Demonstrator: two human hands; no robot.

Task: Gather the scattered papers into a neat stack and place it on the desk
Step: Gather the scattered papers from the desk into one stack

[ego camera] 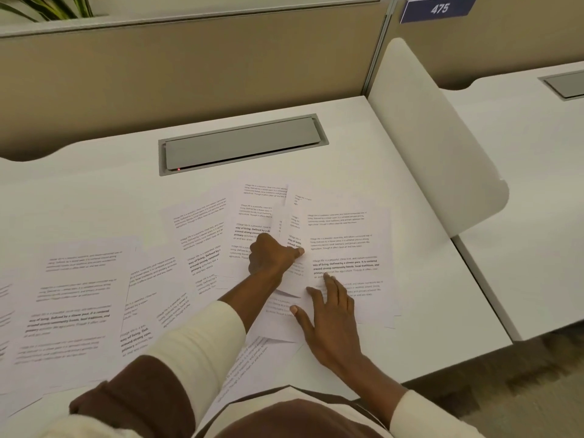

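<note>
Many papers (79,298) lie scattered across the table (94,191); gathering is underway. The right hand (331,324) presses flat, fingers spread, on the started pile (347,248), while the left hand (271,254) pinches a sheet's edge. Next, left-side sheets need collecting. Print is unreadable; lower sheets are cut off.

A grey cable hatch (242,145), a white divider (433,137), a 475 sign (439,8) and plant leaves (47,7) were seen.
</note>
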